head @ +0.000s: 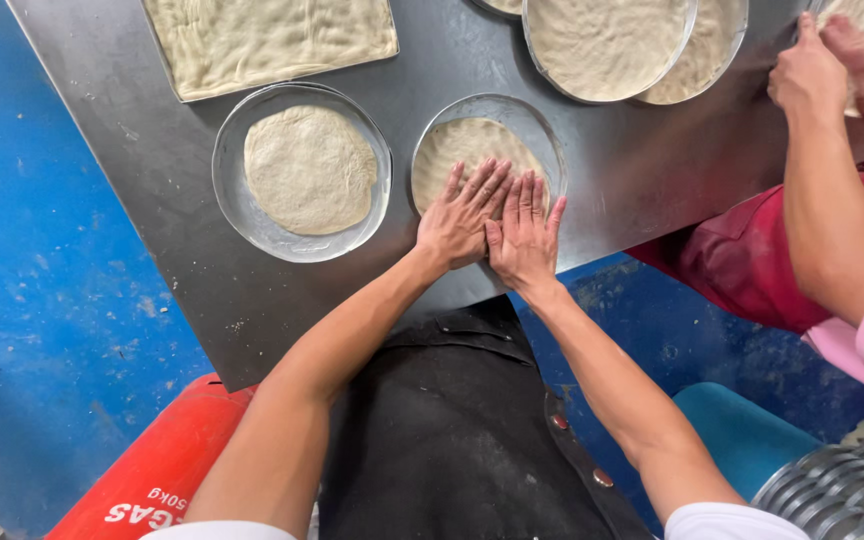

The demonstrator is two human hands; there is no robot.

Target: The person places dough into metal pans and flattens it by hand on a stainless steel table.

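A grey metal table is taking up the upper part of the view, its top scuffed and dusted with flour, and it is standing on a worn blue floor speckled with pale marks. A red gas cylinder is lying at the lower left beside the person's dark apron, and a teal stool is showing at the lower right.

On the table, a round metal pan is sitting just ahead of the person, holding a flattened dough round that is pale cream, matte and slightly uneven, not quite filling the pan. The left hand and the right hand are lying open and flat, fingers straight and together, side by side with their inner edges touching, and pressing on the near part of this dough.

Just to the left, a second round pan is holding another dough disc, thicker-looking and wrinkled at its edge. A rectangular dough sheet is lying at the far left of the table, and more filled pans are overlapping at the far edge.

At the right, another person in a red garment is reaching in, their hands resting on dough at the table's far right corner.
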